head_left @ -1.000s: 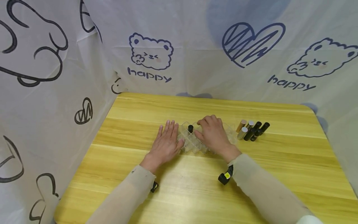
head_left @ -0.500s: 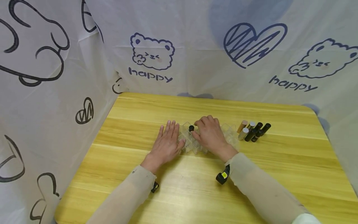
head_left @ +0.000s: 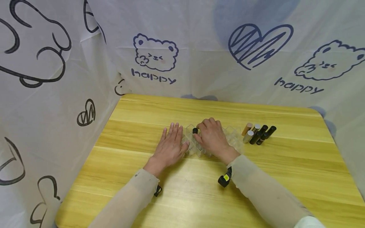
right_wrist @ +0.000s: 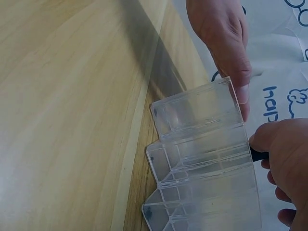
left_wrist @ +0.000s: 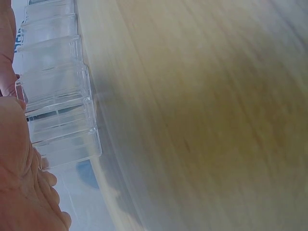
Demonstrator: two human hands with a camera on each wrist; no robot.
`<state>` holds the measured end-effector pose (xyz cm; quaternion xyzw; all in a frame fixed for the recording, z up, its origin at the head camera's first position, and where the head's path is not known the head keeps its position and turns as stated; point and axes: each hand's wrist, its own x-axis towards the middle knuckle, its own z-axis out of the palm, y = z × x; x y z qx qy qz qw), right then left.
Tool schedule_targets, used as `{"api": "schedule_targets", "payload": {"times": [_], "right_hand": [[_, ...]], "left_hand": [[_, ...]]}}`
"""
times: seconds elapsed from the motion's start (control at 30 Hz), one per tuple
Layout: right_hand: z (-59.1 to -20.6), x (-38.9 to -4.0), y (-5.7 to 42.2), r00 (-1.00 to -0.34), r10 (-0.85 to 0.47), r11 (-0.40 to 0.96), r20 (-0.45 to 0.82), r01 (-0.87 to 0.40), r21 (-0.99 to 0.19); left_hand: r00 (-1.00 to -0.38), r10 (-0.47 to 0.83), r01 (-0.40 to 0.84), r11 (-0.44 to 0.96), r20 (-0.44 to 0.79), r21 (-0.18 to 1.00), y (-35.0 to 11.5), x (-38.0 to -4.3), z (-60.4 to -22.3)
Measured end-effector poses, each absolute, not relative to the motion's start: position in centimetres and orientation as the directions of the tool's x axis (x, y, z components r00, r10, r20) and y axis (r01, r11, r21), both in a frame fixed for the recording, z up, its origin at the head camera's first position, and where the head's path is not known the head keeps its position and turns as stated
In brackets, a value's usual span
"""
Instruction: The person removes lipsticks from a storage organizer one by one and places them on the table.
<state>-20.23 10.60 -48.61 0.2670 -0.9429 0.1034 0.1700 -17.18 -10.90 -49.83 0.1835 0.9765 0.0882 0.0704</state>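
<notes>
A clear plastic lipstick organizer (head_left: 190,148) with diamond-shaped compartments stands on the wooden table. One black-capped lipstick tube (head_left: 195,130) sits upright in a compartment towards its left end. My right hand (head_left: 212,137) reaches over the organizer from the right, its thumb and forefinger pinching the black cap (right_wrist: 259,154). In the right wrist view the tube's lower part is hard to make out through the plastic. My left hand (head_left: 169,145) lies along the organizer's left end, fingers straight, its thumb against the side. The left wrist view shows this hand (left_wrist: 21,178) beside the clear wall (left_wrist: 57,86).
To the right of the organizer stands a cluster of several lipstick tubes: a gold one (head_left: 246,129), silver-capped ones (head_left: 248,136) and black ones (head_left: 263,130). A printed white cloth (head_left: 199,63) hangs behind the wooden table (head_left: 199,196) and on its left.
My right hand has moved a little left along the organizer, and its thumb and forefinger have closed on the black cap. The left hand stays in place.
</notes>
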Motion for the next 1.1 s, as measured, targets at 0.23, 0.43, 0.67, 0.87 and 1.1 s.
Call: {"api": "schedule_targets", "payload": {"times": [0.23,0.43,0.67,0.87,1.1], "right_hand": [[-48.6,-20.3,10.5,-0.806,-0.457,0.836,0.377,-0.534,-0.126],[-48.6,-20.4,10.6,-0.815,-0.446,0.834,0.371,-0.529,-0.158],[-47.9,-20.3,10.6,-0.812,-0.432,0.820,0.391,-0.535,-0.205],[-47.6,-20.3,10.5,-0.796,-0.435,0.811,0.421,-0.550,-0.201],[-47.7,-20.5,10.4,-0.793,-0.438,0.814,0.424,-0.550,-0.188]], "left_hand": [[-0.922,0.371,0.347,0.918,-0.108,0.191,-10.8,-17.2,-49.8],[-0.923,0.371,0.345,0.917,-0.108,0.199,-10.8,-17.2,-49.8],[-0.924,0.370,0.348,0.917,-0.092,0.195,-10.8,-17.2,-49.9],[-0.925,0.369,0.348,0.918,-0.087,0.190,-10.8,-17.1,-50.0],[-0.925,0.368,0.346,0.918,-0.095,0.194,-10.9,-17.1,-49.9]]}}
